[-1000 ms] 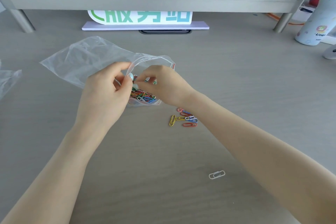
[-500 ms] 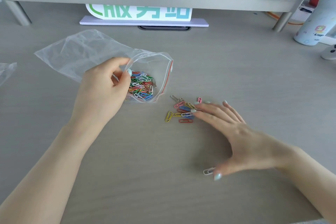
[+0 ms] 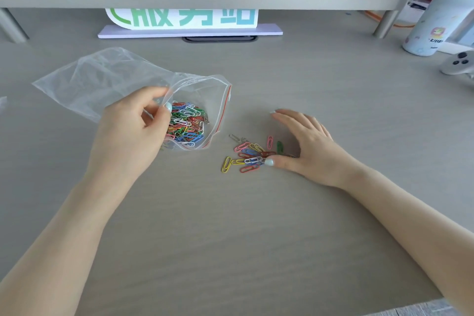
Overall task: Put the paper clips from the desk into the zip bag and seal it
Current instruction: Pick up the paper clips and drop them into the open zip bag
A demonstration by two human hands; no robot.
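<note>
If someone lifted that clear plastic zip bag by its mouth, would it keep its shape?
Probably not. The clear plastic zip bag looks thin and crumpled, so it would likely sag. The coloured paper clips heaped inside would probably slide to the bottom. The left hand pinching its rim suggests the mouth won't stay open unaided.

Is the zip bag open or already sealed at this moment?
Open. The zip bag mouth gapes wide, its red strip curved apart; the left hand pinches its rim.
</note>
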